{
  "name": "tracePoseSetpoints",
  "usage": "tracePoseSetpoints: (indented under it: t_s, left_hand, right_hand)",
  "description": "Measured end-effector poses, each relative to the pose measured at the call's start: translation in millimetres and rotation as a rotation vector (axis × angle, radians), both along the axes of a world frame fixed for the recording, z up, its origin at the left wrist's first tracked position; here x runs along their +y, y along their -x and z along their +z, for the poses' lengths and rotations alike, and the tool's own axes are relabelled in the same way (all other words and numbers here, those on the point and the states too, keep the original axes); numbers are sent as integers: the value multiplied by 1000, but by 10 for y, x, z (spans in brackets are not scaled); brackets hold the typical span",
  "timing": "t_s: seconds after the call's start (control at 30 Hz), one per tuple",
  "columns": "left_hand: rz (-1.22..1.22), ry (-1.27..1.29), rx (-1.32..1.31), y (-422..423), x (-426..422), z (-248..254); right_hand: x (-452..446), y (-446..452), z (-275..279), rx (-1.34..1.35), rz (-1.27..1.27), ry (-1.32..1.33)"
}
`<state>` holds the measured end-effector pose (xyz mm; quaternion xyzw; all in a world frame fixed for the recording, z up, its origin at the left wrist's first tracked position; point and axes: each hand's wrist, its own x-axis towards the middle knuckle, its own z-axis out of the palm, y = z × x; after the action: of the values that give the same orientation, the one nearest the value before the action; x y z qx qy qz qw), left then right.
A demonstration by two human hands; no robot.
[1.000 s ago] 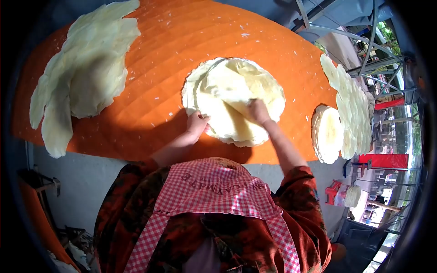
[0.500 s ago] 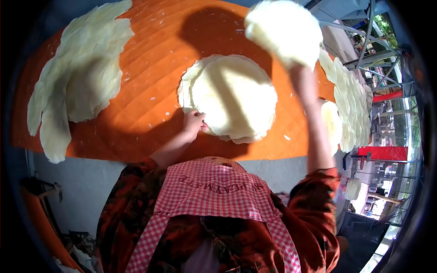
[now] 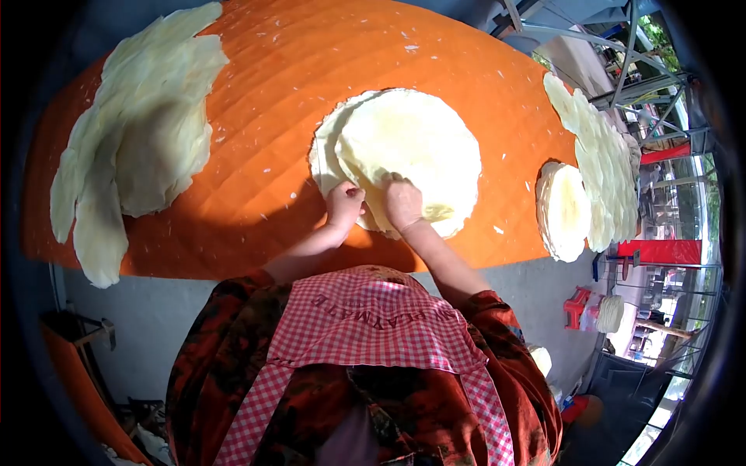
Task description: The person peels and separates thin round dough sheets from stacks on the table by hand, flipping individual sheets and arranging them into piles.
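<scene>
A pile of thin, pale round sheets (image 3: 416, 132) lies on the orange cloth in front of me, its layers offset at the left side. My left hand (image 3: 345, 207) is at the pile's lower left edge, thumb and fingers pinched together on the rim of a sheet. Just right of it, my right hand (image 3: 402, 201) is closed over the lower part of the pile. What its fingers hold is hidden beneath the hand. The sheets are slightly wrinkled to the right of that hand.
Overlapping pale sheets (image 3: 155, 147) cover the cloth's left side. A smaller stack (image 3: 562, 211) stands at the right, beside more overlapping sheets (image 3: 604, 179). White scraps dot the orange cloth (image 3: 272, 93). A red stool (image 3: 576, 307) is on the floor at right.
My right hand, which swung a sheet up to the upper right half a second ago, is back at the pile without that raised sheet. My left hand has stayed at the left edge.
</scene>
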<state>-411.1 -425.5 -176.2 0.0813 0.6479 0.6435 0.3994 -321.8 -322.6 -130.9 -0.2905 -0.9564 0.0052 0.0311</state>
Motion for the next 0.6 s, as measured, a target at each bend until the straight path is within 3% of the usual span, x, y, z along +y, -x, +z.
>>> tracePoseSetpoints:
  t_s: [0.17, 0.43, 0.6]
  left_hand:
    - [-44, -79, -146, 56, -31, 136]
    - [-32, -72, -256, 84, -24, 293]
    - [-35, -215, -429, 52, -93, 184]
  right_hand:
    - [-112, -36, 109, 214, 6, 116]
    - [-242, -22, 161, 70, 72, 129]
    - [-183, -148, -129, 327, 177, 26]
